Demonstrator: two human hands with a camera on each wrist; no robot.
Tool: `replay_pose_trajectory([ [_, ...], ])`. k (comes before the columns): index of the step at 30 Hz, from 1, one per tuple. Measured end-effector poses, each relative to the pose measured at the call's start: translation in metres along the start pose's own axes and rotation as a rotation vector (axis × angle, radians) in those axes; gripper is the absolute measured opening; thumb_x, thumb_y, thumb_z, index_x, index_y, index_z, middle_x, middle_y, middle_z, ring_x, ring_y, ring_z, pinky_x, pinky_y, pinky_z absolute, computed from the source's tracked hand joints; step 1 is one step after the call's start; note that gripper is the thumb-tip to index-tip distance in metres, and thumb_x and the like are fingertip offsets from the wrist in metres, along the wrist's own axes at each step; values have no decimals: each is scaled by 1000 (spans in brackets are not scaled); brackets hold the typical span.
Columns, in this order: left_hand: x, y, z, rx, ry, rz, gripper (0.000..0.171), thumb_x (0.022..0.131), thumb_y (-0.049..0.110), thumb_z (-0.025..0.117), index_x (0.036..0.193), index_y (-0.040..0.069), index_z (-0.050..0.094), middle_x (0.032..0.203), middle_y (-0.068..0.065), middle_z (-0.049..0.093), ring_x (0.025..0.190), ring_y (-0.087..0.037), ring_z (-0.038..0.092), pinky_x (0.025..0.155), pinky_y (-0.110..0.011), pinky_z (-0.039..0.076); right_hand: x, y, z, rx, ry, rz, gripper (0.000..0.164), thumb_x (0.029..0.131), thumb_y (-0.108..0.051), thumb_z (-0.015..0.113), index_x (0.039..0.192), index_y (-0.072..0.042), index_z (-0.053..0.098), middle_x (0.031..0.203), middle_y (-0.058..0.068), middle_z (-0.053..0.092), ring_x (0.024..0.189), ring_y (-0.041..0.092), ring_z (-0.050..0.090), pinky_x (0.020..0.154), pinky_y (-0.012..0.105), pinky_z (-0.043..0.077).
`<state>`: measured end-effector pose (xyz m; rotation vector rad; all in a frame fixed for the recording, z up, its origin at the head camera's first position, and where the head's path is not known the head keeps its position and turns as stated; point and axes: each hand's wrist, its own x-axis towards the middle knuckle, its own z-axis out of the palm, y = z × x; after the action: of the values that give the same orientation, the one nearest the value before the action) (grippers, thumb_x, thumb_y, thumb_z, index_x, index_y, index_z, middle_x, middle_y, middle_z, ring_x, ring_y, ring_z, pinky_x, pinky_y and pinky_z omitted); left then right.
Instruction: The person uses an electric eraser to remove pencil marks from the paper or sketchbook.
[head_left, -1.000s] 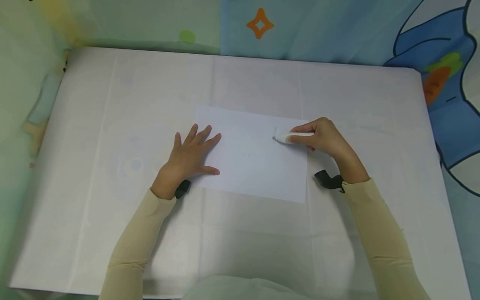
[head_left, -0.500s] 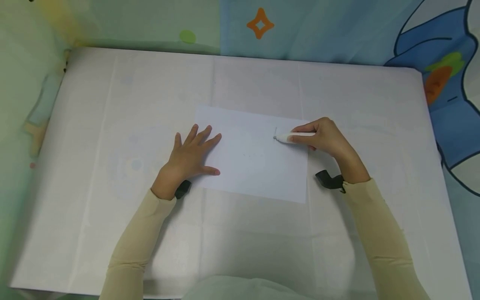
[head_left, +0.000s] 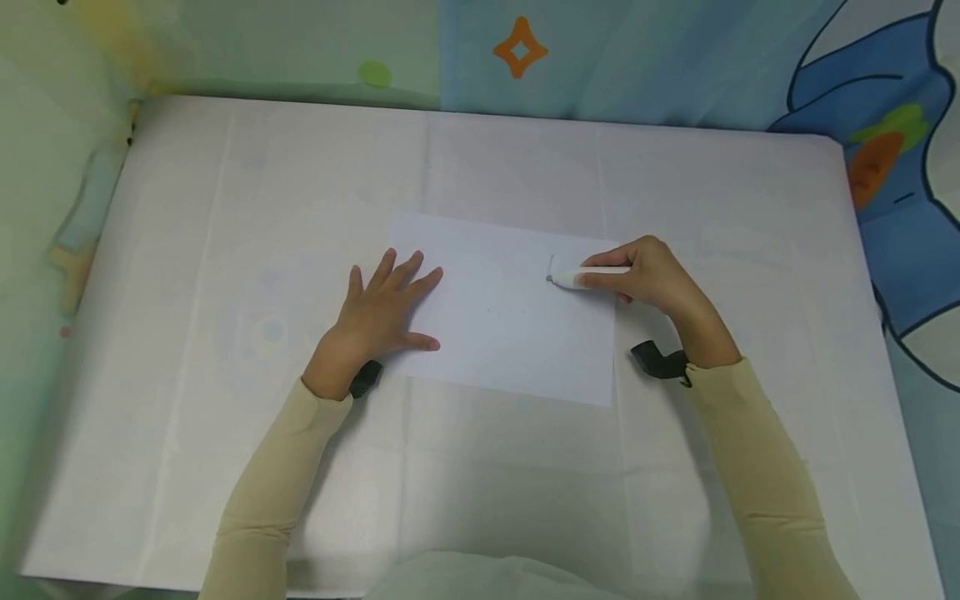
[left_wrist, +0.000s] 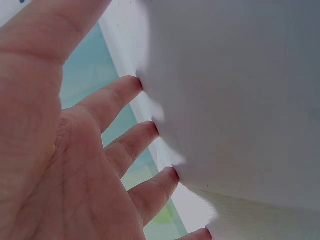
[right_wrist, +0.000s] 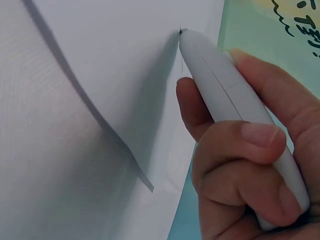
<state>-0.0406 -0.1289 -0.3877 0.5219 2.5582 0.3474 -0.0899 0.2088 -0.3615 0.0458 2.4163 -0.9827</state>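
Note:
A sheet of white paper (head_left: 502, 350) lies slightly askew on the white-covered table. My left hand (head_left: 382, 312) rests spread on its left part, the fingertips touching the sheet in the left wrist view. My right hand (head_left: 648, 271) grips a thick white pen-shaped tool (right_wrist: 225, 85) with thumb and fingers curled round it; its exact kind is unclear. Its small dark tip meets the paper near the upper right edge. A thin dark line (head_left: 552, 263) runs on the paper at the tip. Faint small dots (head_left: 506, 310) mark the sheet's middle.
The white table cover (head_left: 300, 183) has fold creases and surrounds the paper. Patterned cloth (head_left: 637, 58) hangs behind the table and along its sides. A black wrist-worn piece (head_left: 660, 360) sticks out under the right wrist, another (head_left: 366, 378) at the left.
The tool's tip has shifted very slightly toward the person along the thin line. My left hand and the paper have stayed where they were.

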Motion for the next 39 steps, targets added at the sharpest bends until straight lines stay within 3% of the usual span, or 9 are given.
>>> replay_pose_trajectory([
  [7, 1, 0, 0, -3, 0, -4, 93, 76, 56, 67, 149, 28, 18, 158, -2, 9, 145, -30, -3, 109, -66, 5, 0, 1, 0, -4, 19, 4, 45, 79, -34, 73, 113, -6, 67, 44, -4, 50, 47, 10, 42, 53, 26, 35],
  [23, 0, 0, -2, 11, 4, 6, 95, 75, 57, 67, 150, 27, 18, 158, -2, 8, 145, -30, -3, 108, -66, 5, 1, -1, -1, -3, 0, -22, 42, 78, -31, 74, 110, -4, 69, 43, -7, 45, 45, 10, 39, 47, 25, 31],
  [39, 0, 0, -3, 4, 5, 4, 95, 75, 57, 67, 149, 27, 18, 158, -2, 9, 145, -30, -3, 108, -66, 6, 10, -2, -7, -27, 48, -6, 49, 77, -40, 74, 113, -7, 68, 43, -6, 49, 48, 10, 43, 59, 24, 38],
])
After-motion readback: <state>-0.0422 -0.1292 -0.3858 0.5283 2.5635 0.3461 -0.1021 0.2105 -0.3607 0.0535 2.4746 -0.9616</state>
